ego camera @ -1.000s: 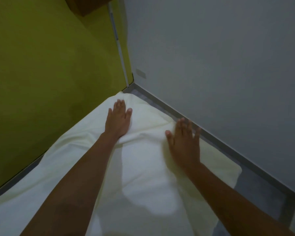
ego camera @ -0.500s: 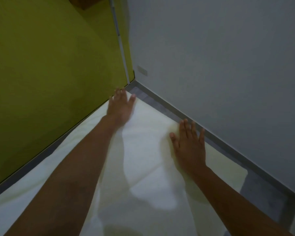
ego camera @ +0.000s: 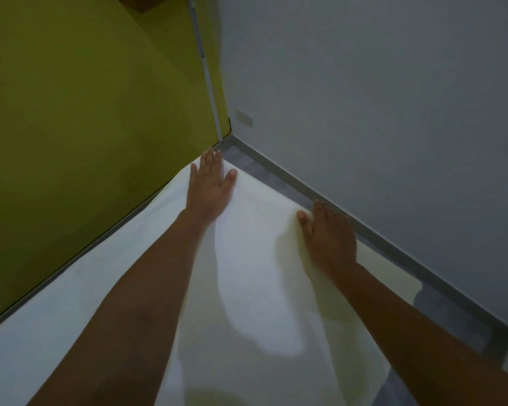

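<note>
A white sheet (ego camera: 247,273) lies spread over a grey surface (ego camera: 264,171) in the corner of the room. My left hand (ego camera: 210,186) presses flat on the sheet's far corner, fingers straight and reaching almost to the wall corner. My right hand (ego camera: 329,232) lies flat on the sheet's right edge, fingers straight, close to the grey border along the wall. Both forearms stretch over the sheet.
A green wall (ego camera: 85,112) runs along the left and a grey-white wall (ego camera: 379,98) along the right, meeting just beyond my left hand. A white conduit (ego camera: 206,68) runs up the corner. A small wall plate (ego camera: 244,118) sits low on the right wall.
My left hand has slid the sheet's corner farther toward the wall corner. My right hand has moved outward to the sheet's right edge. The sheet lies flatter than before.
</note>
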The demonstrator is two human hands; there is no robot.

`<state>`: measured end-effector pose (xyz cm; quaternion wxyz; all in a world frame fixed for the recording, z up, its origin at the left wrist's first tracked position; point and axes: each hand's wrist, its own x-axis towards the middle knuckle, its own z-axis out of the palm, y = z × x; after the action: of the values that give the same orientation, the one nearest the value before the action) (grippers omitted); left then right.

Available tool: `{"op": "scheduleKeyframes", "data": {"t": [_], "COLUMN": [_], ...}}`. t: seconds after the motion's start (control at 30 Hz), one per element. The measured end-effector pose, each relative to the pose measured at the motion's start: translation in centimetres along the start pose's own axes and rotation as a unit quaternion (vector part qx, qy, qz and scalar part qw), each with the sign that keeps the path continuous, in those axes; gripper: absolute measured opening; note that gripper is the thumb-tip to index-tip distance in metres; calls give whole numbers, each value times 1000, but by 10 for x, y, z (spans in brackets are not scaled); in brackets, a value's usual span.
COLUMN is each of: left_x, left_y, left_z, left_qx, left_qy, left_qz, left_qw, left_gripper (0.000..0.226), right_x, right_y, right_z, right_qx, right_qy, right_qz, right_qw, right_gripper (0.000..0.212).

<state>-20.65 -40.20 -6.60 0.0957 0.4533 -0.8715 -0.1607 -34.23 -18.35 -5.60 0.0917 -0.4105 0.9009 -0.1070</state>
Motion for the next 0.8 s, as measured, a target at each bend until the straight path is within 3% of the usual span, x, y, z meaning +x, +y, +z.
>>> {"op": "scheduleKeyframes", "data": {"t": [0.1, 0.2, 0.4, 0.5, 0.63, 0.8], "left_x": [-15, -13, 12, 8, 6, -1], "left_y": [0, -13, 0, 19, 26, 28], "left_z": [4, 5, -13, -7, 7, 3], "left_qx": [24, 55, -17, 60, 106, 114], "left_qy": [61, 31, 32, 23, -25, -53], "left_qz": [-86, -171, -61, 8, -7, -39], "left_qw": [994, 983, 997, 998, 994, 991], "left_gripper": [66, 70, 69, 56, 57, 62], "right_x": [-26, -60, -79, -88, -115, -117], "right_y": [16, 43, 76, 92, 105, 107], "right_z": [-5, -8, -10, -8, 3, 5], "right_qx": [-1, -20, -25, -26, 24, 89], "right_qy": [33, 43, 48, 65, 111, 86], "right_qz": [0, 69, 95, 115, 92, 83], "right_qw": [999, 996, 994, 991, 989, 989], "right_gripper": [71, 70, 54, 50, 61, 67]}}
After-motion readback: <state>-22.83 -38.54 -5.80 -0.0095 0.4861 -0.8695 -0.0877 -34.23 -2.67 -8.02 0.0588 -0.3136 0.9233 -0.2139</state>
